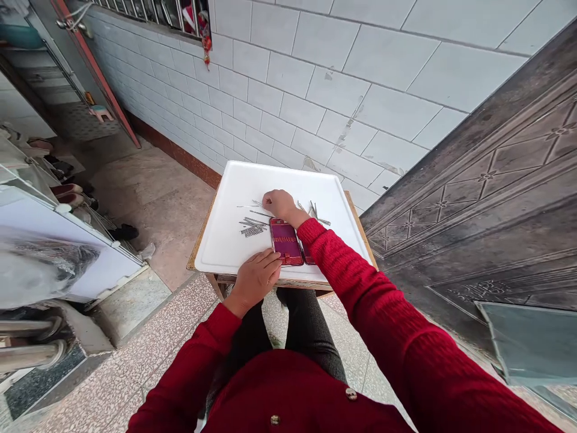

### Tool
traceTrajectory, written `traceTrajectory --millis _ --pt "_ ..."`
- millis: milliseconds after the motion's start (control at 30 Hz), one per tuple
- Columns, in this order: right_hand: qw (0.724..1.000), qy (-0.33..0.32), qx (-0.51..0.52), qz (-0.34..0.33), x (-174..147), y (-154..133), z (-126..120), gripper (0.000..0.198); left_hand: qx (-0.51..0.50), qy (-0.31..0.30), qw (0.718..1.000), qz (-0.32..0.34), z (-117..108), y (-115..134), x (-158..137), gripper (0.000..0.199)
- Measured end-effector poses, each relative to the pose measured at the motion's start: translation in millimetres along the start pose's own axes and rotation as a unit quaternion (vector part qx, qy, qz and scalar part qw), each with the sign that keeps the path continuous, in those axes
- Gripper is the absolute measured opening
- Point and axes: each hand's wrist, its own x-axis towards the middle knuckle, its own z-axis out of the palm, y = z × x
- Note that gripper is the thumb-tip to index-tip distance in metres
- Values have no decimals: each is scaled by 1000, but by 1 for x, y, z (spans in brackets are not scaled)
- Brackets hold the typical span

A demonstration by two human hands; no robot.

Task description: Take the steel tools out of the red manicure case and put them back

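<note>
An unfolded zip case (285, 239) with a purple lining, red edges and a row of small loops lies on a white tray (225, 186). My left hand (256, 275) rests at the case's near left corner, fingers stretched out with the tips at its edge. Beyond the case, my right hand (278, 203) is closed low over the tray; what its fingers hold, if anything, is hidden. Several slim metal tools (253, 227) lie left of the case, close to that hand. More thin metal pieces (314, 210) lie right of my right wrist, whose forearm covers part of the case.
The tray sits on a small wooden table (193, 255) against a tiled wall (279, 96). A dark patterned metal door (451, 198) stands at the right. Shelving with shoes (67, 195) and a white cabinet (81, 252) are at the left.
</note>
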Motion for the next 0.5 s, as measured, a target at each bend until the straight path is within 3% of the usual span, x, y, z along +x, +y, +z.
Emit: traceTrajectory --millis 233,367,500 --pt "999 10 2 -36 -8 -12 18 27 16 9 999 27 -2 -5 6 23" --pt "995 6 75 -73 -16 -10 16 14 1 11 1000 17 -1 -9 9 22" --pt "980 69 175 -62 -29 15 5 16 -2 -6 1000 8 -3 -9 12 22"
